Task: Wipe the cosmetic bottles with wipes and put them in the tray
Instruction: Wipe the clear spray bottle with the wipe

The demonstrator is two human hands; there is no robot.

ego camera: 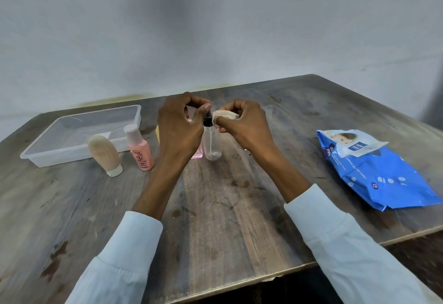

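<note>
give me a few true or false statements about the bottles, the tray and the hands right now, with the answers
1. The tray already holds two bottles. False: nothing shows in it.
2. The right hand holds a crumpled wipe near the top of the clear spray bottle. True.
3. The pink bottle lies on its side. False: it stands upright beside the beige tube.
4. The blue pack of wipes lies on the table to the person's right. True.
5. The left hand rests flat on the table. False: its fingers are curled at the spray bottle's black top.
</note>
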